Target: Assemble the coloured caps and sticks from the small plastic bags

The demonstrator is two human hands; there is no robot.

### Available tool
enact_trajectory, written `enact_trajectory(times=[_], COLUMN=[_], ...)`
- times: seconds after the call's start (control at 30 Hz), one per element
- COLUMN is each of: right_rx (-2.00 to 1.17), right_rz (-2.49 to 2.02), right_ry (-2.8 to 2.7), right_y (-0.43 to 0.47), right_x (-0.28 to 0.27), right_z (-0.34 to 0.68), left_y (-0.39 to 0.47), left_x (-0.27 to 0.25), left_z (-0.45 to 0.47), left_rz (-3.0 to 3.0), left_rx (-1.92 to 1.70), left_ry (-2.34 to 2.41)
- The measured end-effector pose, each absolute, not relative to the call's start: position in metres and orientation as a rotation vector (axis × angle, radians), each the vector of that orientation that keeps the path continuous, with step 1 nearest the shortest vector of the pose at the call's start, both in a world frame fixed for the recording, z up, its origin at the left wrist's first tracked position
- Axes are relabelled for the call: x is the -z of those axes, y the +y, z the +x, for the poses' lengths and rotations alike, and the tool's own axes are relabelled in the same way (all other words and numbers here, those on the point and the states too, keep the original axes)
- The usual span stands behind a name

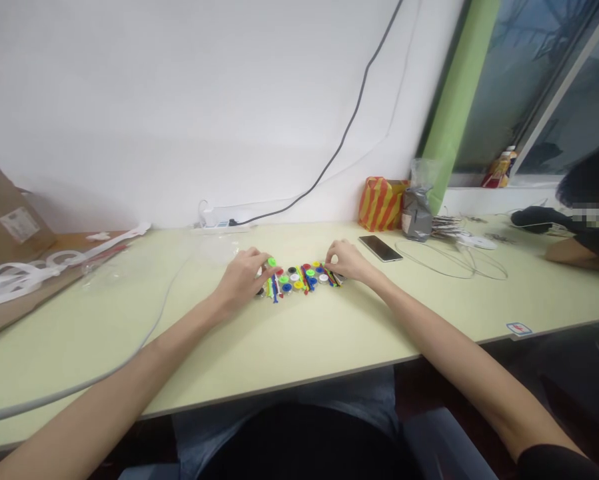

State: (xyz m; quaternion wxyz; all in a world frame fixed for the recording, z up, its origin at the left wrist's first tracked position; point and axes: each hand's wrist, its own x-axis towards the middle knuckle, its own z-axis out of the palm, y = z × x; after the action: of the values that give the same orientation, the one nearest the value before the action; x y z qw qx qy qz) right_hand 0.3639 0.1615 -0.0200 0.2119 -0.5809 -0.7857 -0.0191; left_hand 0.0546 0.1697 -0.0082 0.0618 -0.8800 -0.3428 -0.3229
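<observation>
Round color-topped pieces [294, 278] on pale yellow-green table [329, 340], mid-view, grouped between the two hands; tops green, white, blue, yellow, red, black. Thin colored strips [275, 288] sit among them in three bunches: left, middle, right.

Left to right: brown cardboard box [9, 213], white label on front. White strips and loops [54, 267] beside it, on brown cardboard. Gray cable [149, 330] curves over table's left part. White power strip [224, 227] at wall, black cable [324, 173] plugged in and running up right.

Left hand [242, 277] at left end of group, fingers bent, thumb and fingertips around a green-topped piece [272, 262]; can't tell if pinched or only touched. Right hand [346, 259] at right end, thumb and index curled together by right bunch of strips; fingertips too small to read, can't tell if gripping.

Dark-screened phone [380, 248] flat on table, just right of right hand. Behind it, red-yellow striped bag [382, 203], then gray pouch [416, 213]. Green curtain [454, 113] by window. Thin wire loops [474, 267] on table. Bottles [499, 168] on sill. Small sticker [519, 329] at near edge. Far right, another person's forearm [569, 252] on table.
</observation>
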Motion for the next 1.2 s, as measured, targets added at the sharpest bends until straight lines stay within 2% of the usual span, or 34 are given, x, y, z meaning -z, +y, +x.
enact_trajectory(times=[0.8, 1.2], right_rx=[0.027, -0.091], right_rz=[-1.784, -1.577], right_ry=[-2.199, -1.921], right_y=[0.162, 0.171], right_x=[0.028, 0.030], right_z=[0.356, 0.361], left_y=[0.165, 0.164], left_x=[0.004, 0.004], left_z=[0.054, 0.055], left_rz=[-2.681, -2.697], left_rx=[0.993, 0.994], left_ry=[-1.026, -0.999])
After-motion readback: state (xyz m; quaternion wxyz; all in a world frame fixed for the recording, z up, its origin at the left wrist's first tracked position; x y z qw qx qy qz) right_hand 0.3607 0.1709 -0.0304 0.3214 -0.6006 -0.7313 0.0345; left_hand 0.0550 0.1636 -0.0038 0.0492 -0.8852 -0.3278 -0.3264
